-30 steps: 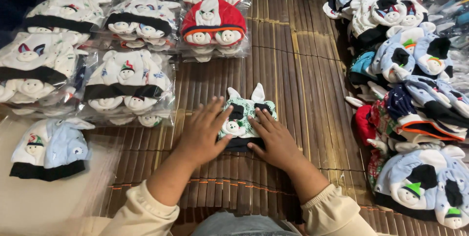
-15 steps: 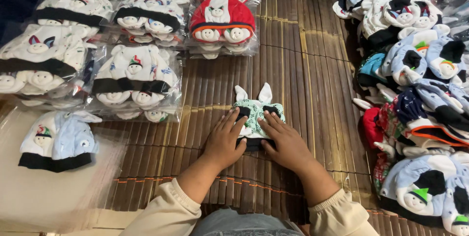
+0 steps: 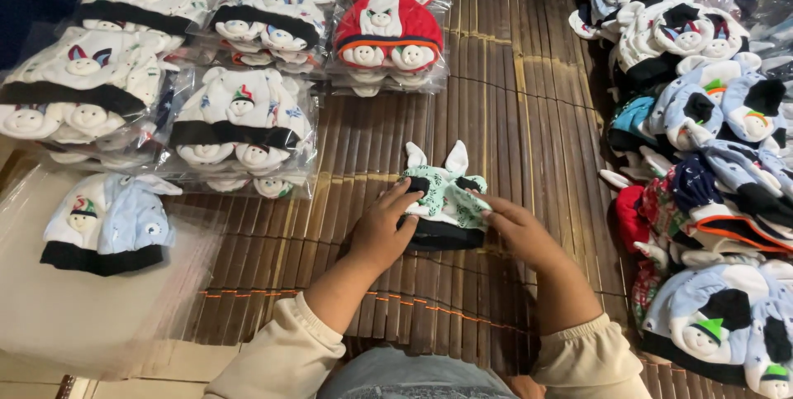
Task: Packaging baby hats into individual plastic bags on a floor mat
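**Bamboo mat with baby hats, two hands on a small green one**

Bamboo slats in dark brown form a mat [image 3: 512, 118] that fills most of the head view, running away from the person. Along the right edge lies a loose heap of baby hats [image 3: 710, 159] in white, pale blue, navy and red, many with small stuffed figures sewn on the front. At the upper left, stacks of similar hats sit in clear plastic bags [image 3: 239, 130], mostly white with black bands; one bagged stack near the top centre has a red hat [image 3: 388, 31] uppermost. At the far left, a pale blue and white hat with a black band [image 3: 103, 225] rests on a flat clear plastic sheet [image 3: 83, 316], well apart from the hands.

Near the middle of the mat lies a small green-patterned hat [image 3: 442, 201] with two white pointed ears and a black band along its near edge. The left hand [image 3: 382, 230] lies on the hat's left side, fingers spread loosely and pressing down, not closed around it. The right hand [image 3: 516, 230] touches the hat's right edge with its fingertips, fingers gently curved. Both wrists come out of cream sleeves [image 3: 281, 349] at the bottom of the view.
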